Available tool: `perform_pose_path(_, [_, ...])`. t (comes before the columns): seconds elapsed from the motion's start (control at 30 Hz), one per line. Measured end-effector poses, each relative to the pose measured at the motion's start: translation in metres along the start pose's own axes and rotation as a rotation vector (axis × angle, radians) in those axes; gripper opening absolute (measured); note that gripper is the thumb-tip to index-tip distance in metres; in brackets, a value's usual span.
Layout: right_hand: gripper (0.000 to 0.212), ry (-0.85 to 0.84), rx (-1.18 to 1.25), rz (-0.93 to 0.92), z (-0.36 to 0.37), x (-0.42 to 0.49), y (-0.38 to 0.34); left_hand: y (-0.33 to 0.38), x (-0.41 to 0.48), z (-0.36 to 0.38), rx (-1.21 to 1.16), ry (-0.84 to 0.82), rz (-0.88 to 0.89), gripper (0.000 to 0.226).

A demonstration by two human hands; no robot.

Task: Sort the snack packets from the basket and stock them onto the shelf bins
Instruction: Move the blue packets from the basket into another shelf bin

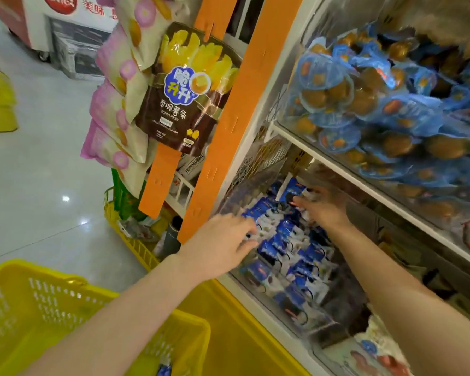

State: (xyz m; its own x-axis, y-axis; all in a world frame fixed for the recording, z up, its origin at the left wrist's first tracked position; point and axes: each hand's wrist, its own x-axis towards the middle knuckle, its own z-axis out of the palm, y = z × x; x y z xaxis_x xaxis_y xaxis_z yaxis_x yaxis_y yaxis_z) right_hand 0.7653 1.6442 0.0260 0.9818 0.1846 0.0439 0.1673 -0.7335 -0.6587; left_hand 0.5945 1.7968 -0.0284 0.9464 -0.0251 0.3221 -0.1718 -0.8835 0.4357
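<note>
Bright, floor [65, 198] glare, motion blur, bowed edges

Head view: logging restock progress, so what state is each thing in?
Lower clear plastic bin: nearly full of blue-and-white snack packets.
Upper clear bin: piled with blue-wrapped brown snacks.
Yellow plastic basket: almost empty, one blue packet showing.
Left hand: open, fingertips on the packets.
Right hand: deep in the bin, grip blurred.
Brown potato-stick bag: hanging on orange strip.
</note>
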Motion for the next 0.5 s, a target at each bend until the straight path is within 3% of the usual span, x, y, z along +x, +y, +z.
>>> perform_pose_path(0.17, [0.048,0.069,-0.061,-0.028,0.03,0.049,0.011,-0.023,0.0,0.013,0.079,-0.009,0.135,0.059])
perform_pose_path(0.3, [0.043,0.113,-0.1,-0.115,0.049,0.07,0.015,-0.03,-0.001,0.016,0.055,0.039,0.19,0.05])
perform_pose_path(0.4, [0.042,0.065,-0.262,-0.219,0.055,0.077,0.02,-0.033,-0.001,0.017,0.043,0.066,0.216,0.041])
perform_pose_path(0.5, [0.047,0.028,-0.252,-0.213,0.056,0.08,0.029,-0.034,-0.001,0.018,0.041,0.051,0.228,0.04])
